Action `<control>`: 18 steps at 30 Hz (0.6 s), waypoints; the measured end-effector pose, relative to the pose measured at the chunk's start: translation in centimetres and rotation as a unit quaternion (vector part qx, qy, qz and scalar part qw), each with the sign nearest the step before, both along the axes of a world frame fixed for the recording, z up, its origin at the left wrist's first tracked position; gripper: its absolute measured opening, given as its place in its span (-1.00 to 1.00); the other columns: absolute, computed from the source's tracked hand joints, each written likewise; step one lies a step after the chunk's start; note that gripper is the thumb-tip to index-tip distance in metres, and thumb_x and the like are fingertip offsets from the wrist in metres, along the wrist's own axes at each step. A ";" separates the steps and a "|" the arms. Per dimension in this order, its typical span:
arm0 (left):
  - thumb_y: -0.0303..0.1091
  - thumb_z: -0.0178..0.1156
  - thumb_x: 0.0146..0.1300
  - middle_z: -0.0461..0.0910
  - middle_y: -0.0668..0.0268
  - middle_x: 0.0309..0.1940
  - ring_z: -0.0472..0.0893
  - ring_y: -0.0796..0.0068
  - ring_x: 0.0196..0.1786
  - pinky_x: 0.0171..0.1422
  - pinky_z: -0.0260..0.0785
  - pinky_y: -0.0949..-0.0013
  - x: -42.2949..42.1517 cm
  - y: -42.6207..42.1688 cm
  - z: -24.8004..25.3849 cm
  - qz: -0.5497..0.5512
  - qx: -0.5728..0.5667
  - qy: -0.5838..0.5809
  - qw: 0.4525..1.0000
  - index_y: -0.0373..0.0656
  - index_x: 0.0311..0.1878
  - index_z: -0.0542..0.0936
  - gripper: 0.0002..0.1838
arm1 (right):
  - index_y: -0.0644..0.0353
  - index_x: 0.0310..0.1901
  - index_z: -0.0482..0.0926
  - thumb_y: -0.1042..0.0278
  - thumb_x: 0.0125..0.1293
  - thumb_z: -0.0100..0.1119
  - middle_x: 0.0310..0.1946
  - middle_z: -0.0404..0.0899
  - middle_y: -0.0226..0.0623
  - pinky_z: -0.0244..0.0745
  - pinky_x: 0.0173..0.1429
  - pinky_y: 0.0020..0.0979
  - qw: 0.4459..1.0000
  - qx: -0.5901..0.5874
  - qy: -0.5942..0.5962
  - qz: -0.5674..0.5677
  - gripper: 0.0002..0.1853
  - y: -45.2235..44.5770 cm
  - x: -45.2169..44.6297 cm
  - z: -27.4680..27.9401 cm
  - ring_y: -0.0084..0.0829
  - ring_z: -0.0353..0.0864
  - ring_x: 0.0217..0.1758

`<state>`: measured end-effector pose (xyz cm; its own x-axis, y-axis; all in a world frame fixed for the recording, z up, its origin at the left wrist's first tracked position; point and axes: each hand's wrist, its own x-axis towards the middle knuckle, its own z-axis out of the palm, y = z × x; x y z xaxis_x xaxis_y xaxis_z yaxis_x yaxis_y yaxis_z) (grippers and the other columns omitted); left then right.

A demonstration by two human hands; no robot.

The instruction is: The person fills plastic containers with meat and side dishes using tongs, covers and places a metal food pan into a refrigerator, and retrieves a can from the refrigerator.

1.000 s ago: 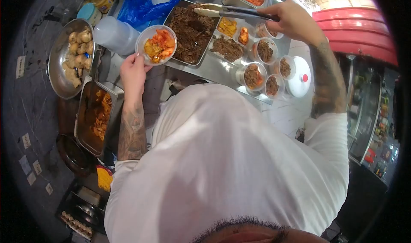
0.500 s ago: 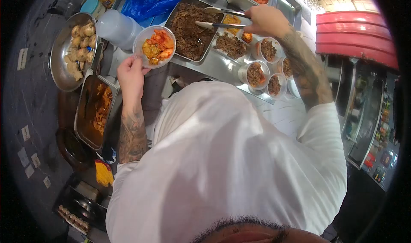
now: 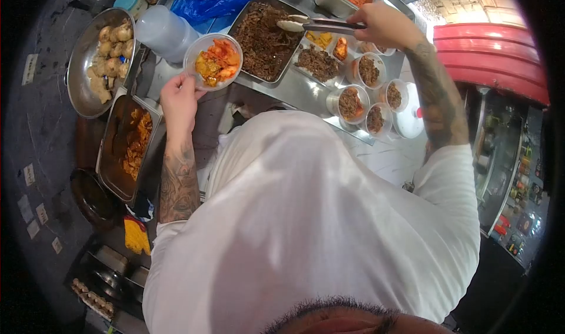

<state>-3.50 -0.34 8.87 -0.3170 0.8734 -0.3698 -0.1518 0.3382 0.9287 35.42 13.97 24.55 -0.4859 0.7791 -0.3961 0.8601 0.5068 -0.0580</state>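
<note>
My left hand [image 3: 180, 103] grips the rim of a clear plastic tub [image 3: 214, 91] holding orange-red kimchi [image 3: 225, 57] and yellow pieces. In my right hand [image 3: 382, 26] is a pair of tongs [image 3: 329, 26]. Their tips are close together over the right edge of a metal tray [image 3: 282, 80] of dark shredded meat [image 3: 262, 40]. Whether the tips pinch any meat I cannot tell. Below and right of the tongs are a container of meat [image 3: 318, 62] and several filled clear cups [image 3: 349, 106].
Stacked clear tubs [image 3: 166, 35] stand beside a blue plastic bag [image 3: 200, 2]. At left are a steel bowl [image 3: 75, 69] of round pale pieces and a deep tray [image 3: 110, 163] of orange food. A white lid [image 3: 408, 122] lies right of the cups; a kimchi tray [image 3: 338, 6] stands behind.
My right hand has moved to the right and slightly away from me. The tong tips have come closer together and shifted toward the meat tray's far right corner. My left hand stays almost in place.
</note>
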 end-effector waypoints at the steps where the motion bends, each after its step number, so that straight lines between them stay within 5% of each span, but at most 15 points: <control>1: -0.44 0.12 0.38 0.66 0.22 -0.25 0.68 0.48 -0.22 -0.11 0.65 0.36 0.3 0.2 0.4 0.000 -0.006 0.003 1.000 -0.44 -0.07 0.63 -0.76 | 0.17 -0.01 0.74 0.29 0.20 0.32 -0.31 0.73 -0.06 0.62 -0.06 -0.19 1.000 0.008 -0.001 -0.011 -0.67 -0.4 -0.3 1.6 -0.15 0.74 -0.24; 6: -0.44 0.14 0.37 0.67 0.18 -0.24 0.69 0.46 -0.23 -0.14 0.65 0.39 0.7 1.2 -0.7 -0.014 0.001 0.013 1.000 -0.45 -0.08 0.63 -0.76 | 0.20 0.03 0.72 0.37 0.17 0.28 -0.39 0.69 0.00 0.57 -0.18 -0.23 0.994 0.079 0.070 0.001 -0.64 -1.6 0.7 4.4 -0.13 0.70 -0.35; 10: -0.43 0.15 0.37 0.68 0.18 -0.25 0.69 0.46 -0.25 -0.17 0.65 0.40 1.2 2.1 -1.1 -0.029 0.002 0.006 1.000 -0.46 -0.10 0.63 -0.76 | 0.18 0.10 0.69 0.41 0.19 0.25 -0.42 0.69 -0.03 0.54 -0.24 -0.27 0.994 0.007 0.015 -0.103 -0.59 -3.3 -2.0 8.3 -0.29 0.68 -0.42; 14: -0.42 0.15 0.37 0.67 0.20 -0.32 0.68 0.49 -0.32 -0.23 0.62 0.42 2.3 2.8 -0.7 -0.041 0.003 0.013 0.999 -0.44 -0.14 0.64 -0.78 | 0.17 0.14 0.67 0.41 0.17 0.26 -0.41 0.71 -0.06 0.56 -0.24 -0.33 0.994 0.044 0.074 -0.071 -0.56 -3.4 0.0 9.5 -0.37 0.67 -0.43; 16: -0.42 0.16 0.37 0.66 0.21 -0.34 0.67 0.50 -0.35 -0.24 0.61 0.43 2.2 3.2 -1.5 -0.049 0.010 0.014 0.999 -0.43 -0.17 0.63 -0.79 | 0.11 0.07 0.73 0.25 0.21 0.28 -0.38 0.73 -0.11 0.60 -0.22 -0.29 0.988 0.055 -0.067 -0.130 -0.61 -4.8 -1.8 13.0 -0.27 0.71 -0.38; 18: -0.42 0.16 0.37 0.66 0.22 -0.36 0.66 0.50 -0.37 -0.25 0.60 0.43 2.4 3.4 -1.6 -0.059 0.017 0.014 0.998 -0.42 -0.20 0.63 -0.79 | 0.10 0.10 0.72 0.27 0.20 0.29 -0.38 0.75 -0.13 0.57 -0.26 -0.34 0.991 0.066 -0.006 -0.113 -0.60 -4.3 2.4 12.6 -0.33 0.67 -0.43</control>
